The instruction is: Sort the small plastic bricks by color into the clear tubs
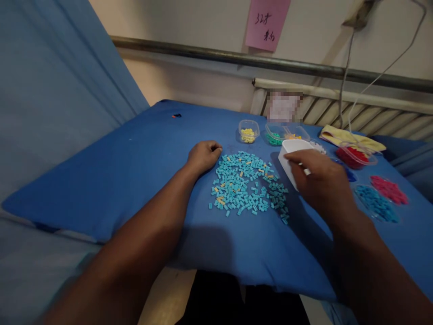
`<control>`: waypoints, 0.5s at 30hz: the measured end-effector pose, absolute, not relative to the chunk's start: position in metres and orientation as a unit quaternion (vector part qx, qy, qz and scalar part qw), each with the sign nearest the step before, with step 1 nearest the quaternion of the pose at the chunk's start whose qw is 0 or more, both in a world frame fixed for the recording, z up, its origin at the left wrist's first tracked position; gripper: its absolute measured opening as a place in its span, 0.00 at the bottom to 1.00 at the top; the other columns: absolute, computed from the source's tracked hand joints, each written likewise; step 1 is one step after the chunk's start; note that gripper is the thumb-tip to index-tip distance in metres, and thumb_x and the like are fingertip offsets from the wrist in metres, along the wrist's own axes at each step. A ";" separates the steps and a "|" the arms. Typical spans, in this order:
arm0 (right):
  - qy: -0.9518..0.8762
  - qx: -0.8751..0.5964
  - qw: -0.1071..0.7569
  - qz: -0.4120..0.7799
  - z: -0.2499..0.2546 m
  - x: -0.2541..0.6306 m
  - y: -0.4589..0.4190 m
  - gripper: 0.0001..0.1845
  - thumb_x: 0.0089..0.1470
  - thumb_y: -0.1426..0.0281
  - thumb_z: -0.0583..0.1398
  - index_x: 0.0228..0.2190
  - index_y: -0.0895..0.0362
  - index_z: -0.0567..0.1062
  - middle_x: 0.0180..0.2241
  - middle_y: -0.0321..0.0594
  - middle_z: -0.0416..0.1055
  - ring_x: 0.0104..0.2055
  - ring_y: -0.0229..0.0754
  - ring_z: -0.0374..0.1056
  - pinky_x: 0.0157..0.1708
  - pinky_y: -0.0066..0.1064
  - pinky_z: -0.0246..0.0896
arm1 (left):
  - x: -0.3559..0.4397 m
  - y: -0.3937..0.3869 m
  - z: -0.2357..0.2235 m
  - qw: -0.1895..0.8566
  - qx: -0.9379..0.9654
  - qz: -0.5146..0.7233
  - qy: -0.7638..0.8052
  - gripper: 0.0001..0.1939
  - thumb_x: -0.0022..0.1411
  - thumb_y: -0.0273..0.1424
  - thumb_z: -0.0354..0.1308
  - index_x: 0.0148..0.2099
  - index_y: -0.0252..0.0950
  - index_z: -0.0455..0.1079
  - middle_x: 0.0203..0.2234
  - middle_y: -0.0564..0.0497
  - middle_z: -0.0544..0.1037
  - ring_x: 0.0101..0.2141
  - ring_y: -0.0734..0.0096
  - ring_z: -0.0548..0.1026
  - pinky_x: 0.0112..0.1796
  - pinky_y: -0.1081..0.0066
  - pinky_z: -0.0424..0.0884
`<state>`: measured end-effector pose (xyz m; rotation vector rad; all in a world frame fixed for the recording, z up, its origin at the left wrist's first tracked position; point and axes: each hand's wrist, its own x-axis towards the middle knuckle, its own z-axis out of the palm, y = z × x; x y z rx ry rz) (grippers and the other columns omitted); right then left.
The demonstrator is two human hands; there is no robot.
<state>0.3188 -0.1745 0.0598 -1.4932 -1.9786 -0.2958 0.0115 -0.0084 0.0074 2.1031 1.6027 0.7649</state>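
Biggest thing first: the blue sheet (101,164) over the table. It's loose cloth, so if a forearm or sleeve-less elbow drags it, I reckon everything on top could shift at once. Next, the red pieces (353,157) in a clear tub and the darker blue pieces (377,204) are on the right, and the right forearm is pretty close to the blue ones. A careless swing back could spill those and mix colours.

Then the white box (287,164), just right of the pile and looking tilted. It's held by the rim only, so a slip might tip it or send it into the pile. I can't see what's inside, if anything.

The teal bricks (237,180) lie spread out on the sheet between the two hands, so a wrist brushing through would scatter them. Smallest worry: a few tan bricks (220,200) sit among the teal, easy to miss because there are so few.

Hands: the right hand (320,174) has thumb and fingers closed on the box's rim. The left hand (204,155) rests curled at the pile's far left edge; fingertips are mostly hidden, so can't tell if it's fully closed or pinching a brick.
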 end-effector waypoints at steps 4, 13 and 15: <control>-0.797 -0.584 0.151 -0.035 0.042 0.288 -0.163 0.23 0.68 0.78 0.54 0.55 0.55 0.82 0.50 0.50 0.83 0.51 0.54 0.79 0.50 0.41 0.72 | 0.012 -0.008 0.006 0.195 0.750 0.279 0.566 0.13 0.69 0.35 0.61 0.50 0.40 0.85 0.44 0.47 0.88 0.41 0.61 0.82 0.44 0.65 0.73; -0.790 -0.612 0.037 0.018 0.030 0.289 -0.146 0.24 0.66 0.77 0.56 0.57 0.51 0.83 0.53 0.48 0.83 0.52 0.53 0.80 0.49 0.37 0.71 | 0.013 -0.011 0.007 0.182 0.752 0.271 0.572 0.13 0.69 0.35 0.61 0.49 0.41 0.85 0.42 0.48 0.88 0.41 0.60 0.82 0.44 0.64 0.73; -0.789 -0.612 0.051 0.029 0.031 0.289 -0.148 0.23 0.67 0.76 0.56 0.57 0.51 0.83 0.54 0.46 0.83 0.53 0.53 0.80 0.52 0.37 0.71 | 0.013 -0.011 0.006 0.182 0.754 0.271 0.570 0.13 0.69 0.35 0.61 0.49 0.41 0.85 0.43 0.48 0.88 0.42 0.60 0.82 0.43 0.64 0.73</control>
